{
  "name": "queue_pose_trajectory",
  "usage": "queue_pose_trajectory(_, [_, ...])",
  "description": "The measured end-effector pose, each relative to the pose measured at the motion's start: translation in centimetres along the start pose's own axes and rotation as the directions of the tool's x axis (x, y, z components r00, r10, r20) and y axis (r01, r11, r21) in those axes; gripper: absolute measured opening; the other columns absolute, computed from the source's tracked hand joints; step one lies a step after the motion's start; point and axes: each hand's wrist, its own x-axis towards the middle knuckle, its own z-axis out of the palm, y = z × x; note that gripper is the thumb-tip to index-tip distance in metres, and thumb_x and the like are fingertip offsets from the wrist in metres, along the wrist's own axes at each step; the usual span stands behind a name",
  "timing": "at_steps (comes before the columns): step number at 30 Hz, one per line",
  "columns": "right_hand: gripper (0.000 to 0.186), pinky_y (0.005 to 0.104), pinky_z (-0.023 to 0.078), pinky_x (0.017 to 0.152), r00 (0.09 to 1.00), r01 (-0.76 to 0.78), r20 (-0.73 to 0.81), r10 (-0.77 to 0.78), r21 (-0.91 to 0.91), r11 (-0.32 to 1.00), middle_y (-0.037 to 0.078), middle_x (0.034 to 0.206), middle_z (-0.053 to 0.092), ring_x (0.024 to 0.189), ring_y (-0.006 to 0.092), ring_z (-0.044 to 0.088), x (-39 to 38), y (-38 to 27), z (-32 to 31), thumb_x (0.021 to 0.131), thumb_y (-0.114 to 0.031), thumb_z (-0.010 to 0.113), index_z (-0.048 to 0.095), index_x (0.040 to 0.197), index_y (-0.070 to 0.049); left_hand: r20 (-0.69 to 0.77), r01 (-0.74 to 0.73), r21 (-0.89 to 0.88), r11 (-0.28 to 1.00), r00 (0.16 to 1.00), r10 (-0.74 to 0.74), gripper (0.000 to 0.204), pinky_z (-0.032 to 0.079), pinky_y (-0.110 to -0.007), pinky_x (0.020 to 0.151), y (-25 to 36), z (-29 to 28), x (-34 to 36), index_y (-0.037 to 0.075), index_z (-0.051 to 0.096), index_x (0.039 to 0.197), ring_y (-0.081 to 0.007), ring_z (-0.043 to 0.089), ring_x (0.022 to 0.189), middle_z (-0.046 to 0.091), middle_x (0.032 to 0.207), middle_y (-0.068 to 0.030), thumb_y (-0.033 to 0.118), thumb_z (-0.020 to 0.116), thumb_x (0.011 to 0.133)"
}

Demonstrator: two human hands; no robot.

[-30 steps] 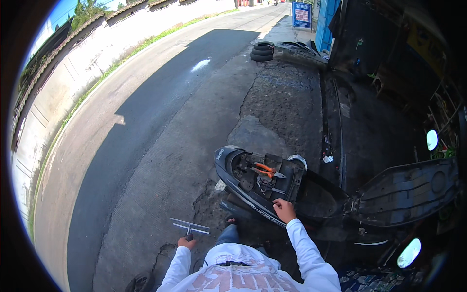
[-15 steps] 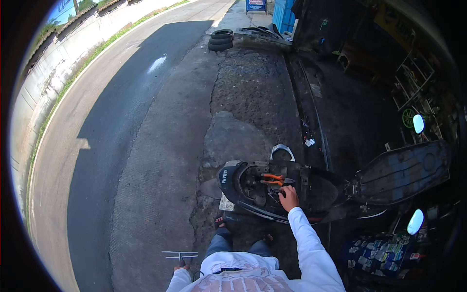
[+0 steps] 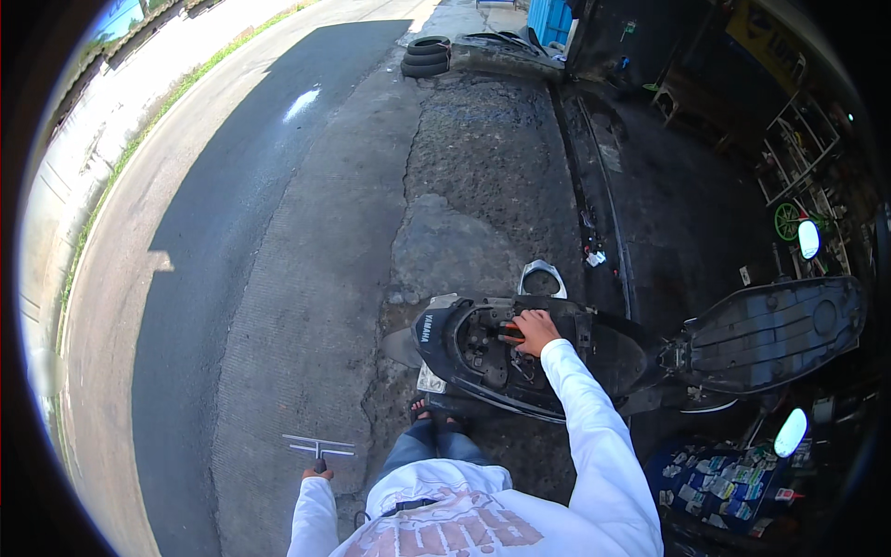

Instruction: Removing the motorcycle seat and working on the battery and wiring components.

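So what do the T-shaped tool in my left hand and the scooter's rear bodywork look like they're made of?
T-shaped tool: likely bare metal, thin pale-grey bars with a dull shine. Scooter rear bodywork: probably glossy black moulded plastic, smooth curves catching highlights. Left hand grips the tool; right hand reaches inside.

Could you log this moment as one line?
left hand: holds T-shaped tool | right hand: on orange-handled tool inside scooter rear | seat: raised

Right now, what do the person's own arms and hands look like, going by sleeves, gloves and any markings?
Both arms wear long white sleeves that reach the wrists. The left hand and right hand are bare, with no gloves; rings or a watch cannot be made out. The sleeves look plain and loose, creased at the right elbow. The same white top carries a reddish-brown print, too close and bent to make out its shape.
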Motion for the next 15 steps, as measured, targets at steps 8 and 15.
queue_pose_trajectory(8, [0.059,0.0371,0.044,0.082,0.935,-0.046,-0.306,0.179,0.394,0.918,0.014,0.1,0.05,0.096,0.0322,0.053,-4.5,1.9,-5.3,0.062,-0.019,0.075,0.05,0.111,0.002,0.008,-0.005,0.077,0.997,1.0,0.004,0.057,0.046,-0.036,0.082,-1.3,-0.8,1.0,-0.005,0.06,0.099,-0.029,0.062,0.089,0.063,0.094,-0.0188,0.026,0.076,0.054])
queue_pose_trajectory(15, [0.042,0.0267,0.046,0.079,0.643,0.092,-0.354,0.679,0.916,0.391,0.007,0.097,0.051,0.088,0.0182,0.056,-12.9,0.5,-3.5,0.069,-0.01,0.073,0.052,0.102,0.004,0.01,-0.008,0.053,0.999,1.0,0.008,0.054,0.046,-0.036,0.081,-0.2,-1.3,6.1,-0.004,0.06,0.099,-0.0271,0.062,0.089,0.063,0.094,-0.0176,0.022,0.075,0.054])
